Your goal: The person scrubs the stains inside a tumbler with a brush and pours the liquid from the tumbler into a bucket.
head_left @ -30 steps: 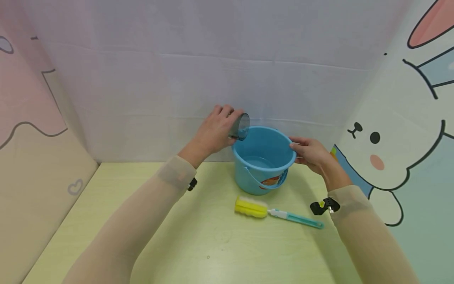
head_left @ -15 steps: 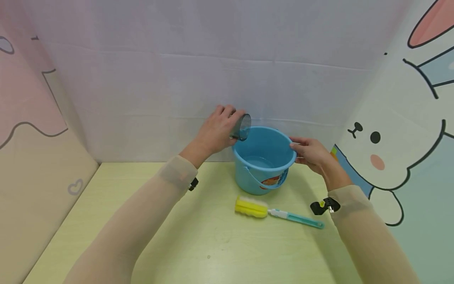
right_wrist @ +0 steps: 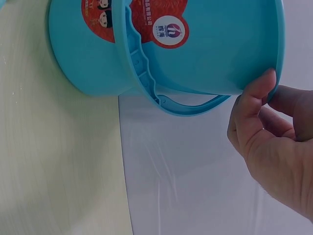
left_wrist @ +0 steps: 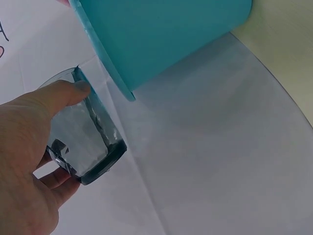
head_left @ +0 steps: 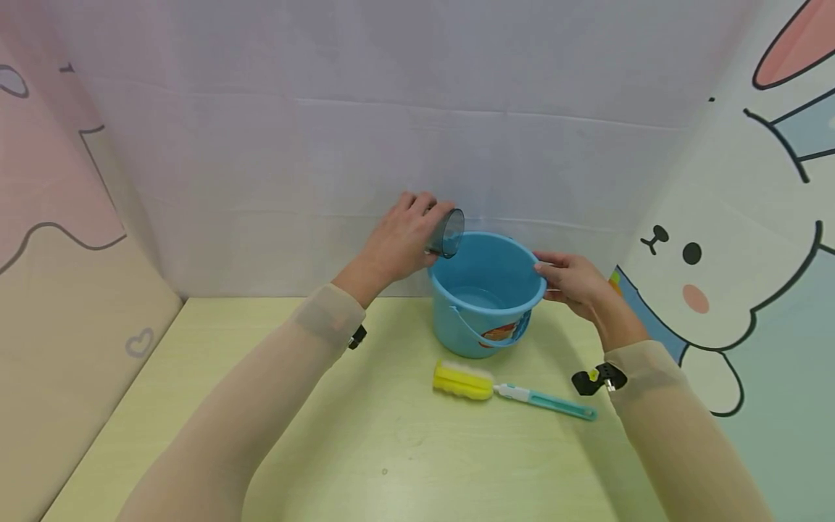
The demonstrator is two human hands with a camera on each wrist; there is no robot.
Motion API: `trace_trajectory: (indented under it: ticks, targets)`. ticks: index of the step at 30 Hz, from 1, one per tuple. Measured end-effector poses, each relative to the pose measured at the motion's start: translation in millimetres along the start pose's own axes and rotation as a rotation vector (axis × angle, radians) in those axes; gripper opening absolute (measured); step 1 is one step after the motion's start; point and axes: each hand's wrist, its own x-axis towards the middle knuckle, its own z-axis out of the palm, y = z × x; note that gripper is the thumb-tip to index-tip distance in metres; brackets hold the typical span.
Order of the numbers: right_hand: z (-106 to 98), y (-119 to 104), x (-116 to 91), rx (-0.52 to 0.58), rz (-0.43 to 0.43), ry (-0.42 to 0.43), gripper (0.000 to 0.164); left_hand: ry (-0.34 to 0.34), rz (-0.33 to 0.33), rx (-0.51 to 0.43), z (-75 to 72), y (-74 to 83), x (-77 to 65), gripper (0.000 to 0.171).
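Note:
My left hand [head_left: 399, 243] grips a see-through grey cup [head_left: 447, 233] above the left rim of a light-blue bucket [head_left: 457, 326]. The cup lies tipped well over, its mouth turned toward the bucket. In the left wrist view, thumb and fingers wrap the cup [left_wrist: 80, 137], and a wavy line that looks like clear liquid shows inside it. My right hand [head_left: 572, 284] pinches the bucket's right rim; the right wrist view shows thumb and fingers [right_wrist: 254, 100] at that rim. The bucket stands upright on the table, its handle [right_wrist: 188, 108] hanging down beside a red sticker [right_wrist: 159, 22].
In front of the bucket lies a bottle brush [head_left: 464, 381] with a yellow sponge head and a teal-and-white handle. The pale wooden table [head_left: 385, 435] ends at a white cloth backdrop [head_left: 261, 181]. Cartoon-printed cloth panels [head_left: 730, 290] stand at both sides.
My left hand and the cup have shifted very slightly to the right over the bucket's rim. The right hand, bucket and brush stay put.

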Motion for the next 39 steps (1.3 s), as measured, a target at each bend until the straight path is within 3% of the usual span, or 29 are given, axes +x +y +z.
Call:
trace_trajectory:
  ticks: [39]
  targets:
    - [-0.6,0.1,-2.0,0.008,0.003,0.004,0.058,0.021,0.038,0.019,0.5,1.1,1.6,0.086]
